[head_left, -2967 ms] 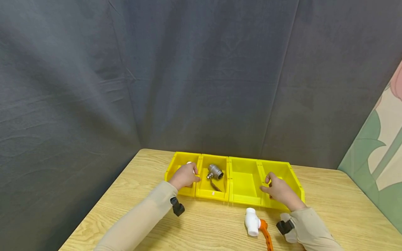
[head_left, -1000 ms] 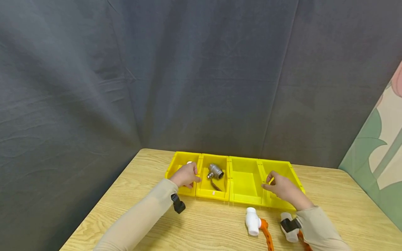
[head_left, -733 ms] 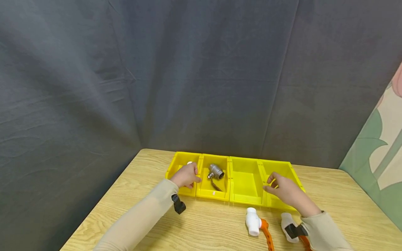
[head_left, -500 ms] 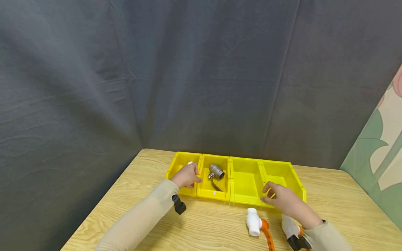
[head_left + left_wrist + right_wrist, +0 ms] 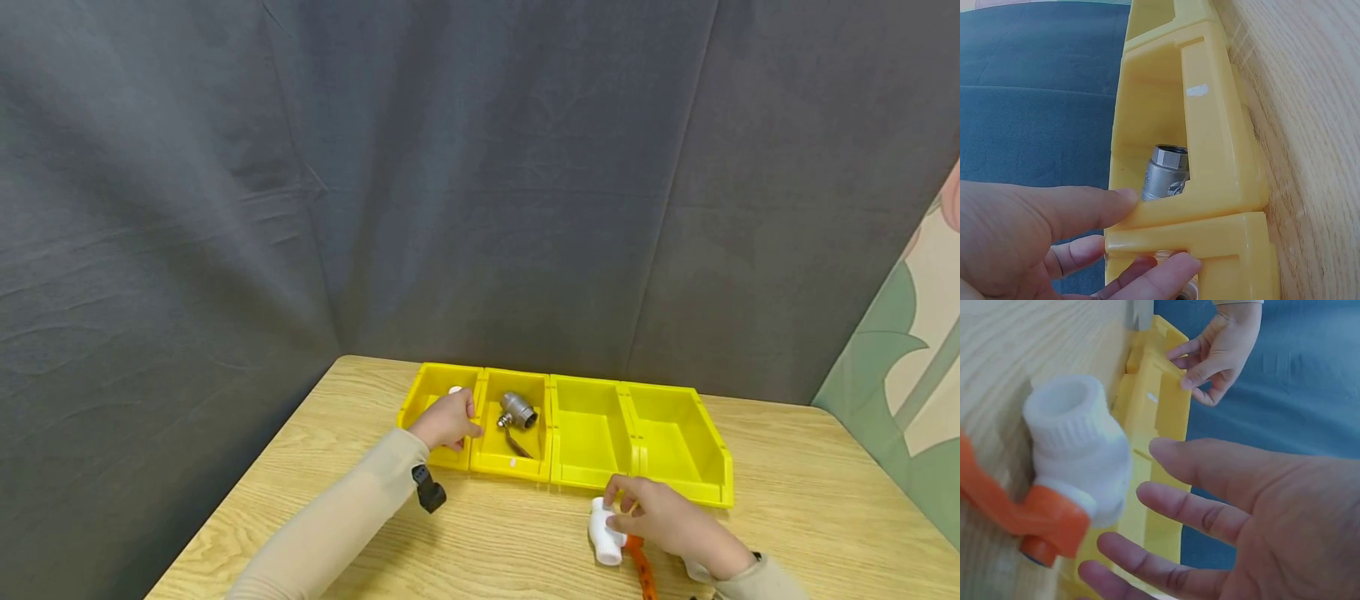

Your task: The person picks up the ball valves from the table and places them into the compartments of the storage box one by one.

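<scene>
We see four yellow bins [image 5: 588, 398]: the second from left holds a metal valve [image 5: 519, 410], the leftmost a white piece [image 5: 455, 389]. At the metal valve's 9 o'clock, the left hand [image 5: 448, 417] has parted fingers; we cannot tell whether they touch the bins. On the table [image 5: 517, 542], an orange-handled white valve [image 5: 604, 542] has the right hand [image 5: 666, 518], fingers spread, just beside it at 3 o'clock.

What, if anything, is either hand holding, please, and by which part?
The right hand holds nothing; it is open by the white valve. The left hand straddles the wall between two yellow bins; whether it grips this, I cannot tell.
</scene>
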A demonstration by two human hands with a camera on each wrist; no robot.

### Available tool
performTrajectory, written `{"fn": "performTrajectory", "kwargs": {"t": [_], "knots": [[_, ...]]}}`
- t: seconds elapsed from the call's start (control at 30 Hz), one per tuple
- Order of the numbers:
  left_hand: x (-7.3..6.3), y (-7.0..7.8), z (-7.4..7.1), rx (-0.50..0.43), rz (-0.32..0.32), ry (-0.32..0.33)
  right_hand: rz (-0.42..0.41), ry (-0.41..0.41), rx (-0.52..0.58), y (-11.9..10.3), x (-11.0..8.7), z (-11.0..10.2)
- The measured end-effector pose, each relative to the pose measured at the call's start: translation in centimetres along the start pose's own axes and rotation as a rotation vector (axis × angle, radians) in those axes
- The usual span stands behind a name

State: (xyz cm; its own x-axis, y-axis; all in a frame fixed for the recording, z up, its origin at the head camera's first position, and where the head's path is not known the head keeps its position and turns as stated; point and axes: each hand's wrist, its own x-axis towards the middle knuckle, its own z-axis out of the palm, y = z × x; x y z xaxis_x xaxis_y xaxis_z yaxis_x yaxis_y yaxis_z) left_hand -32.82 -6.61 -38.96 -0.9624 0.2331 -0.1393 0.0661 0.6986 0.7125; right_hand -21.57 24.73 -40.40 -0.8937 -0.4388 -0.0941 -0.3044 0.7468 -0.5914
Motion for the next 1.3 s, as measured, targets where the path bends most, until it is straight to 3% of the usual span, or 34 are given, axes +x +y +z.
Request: {"fn": "performTrajectory", "kwargs": {"t": [0.53, 1.0, 1.3], "knots": [[-0.2, 0.1, 0.1, 0.007, -0.02, -0.002, 0.012, -0.027, 0.073, 0.8, 0.0, 1.4], [-0.4, 0.2, 0.1, 0.013, -0.005, -0.008, 0.009, -0.065, 0.123, 1.2, 0.0, 1.6], [-0.2, 0.4, 0.0, 0.018, -0.03, 0.001, 0.035, -0.086, 0.182, 1.1, 0.3, 1.5]]}}
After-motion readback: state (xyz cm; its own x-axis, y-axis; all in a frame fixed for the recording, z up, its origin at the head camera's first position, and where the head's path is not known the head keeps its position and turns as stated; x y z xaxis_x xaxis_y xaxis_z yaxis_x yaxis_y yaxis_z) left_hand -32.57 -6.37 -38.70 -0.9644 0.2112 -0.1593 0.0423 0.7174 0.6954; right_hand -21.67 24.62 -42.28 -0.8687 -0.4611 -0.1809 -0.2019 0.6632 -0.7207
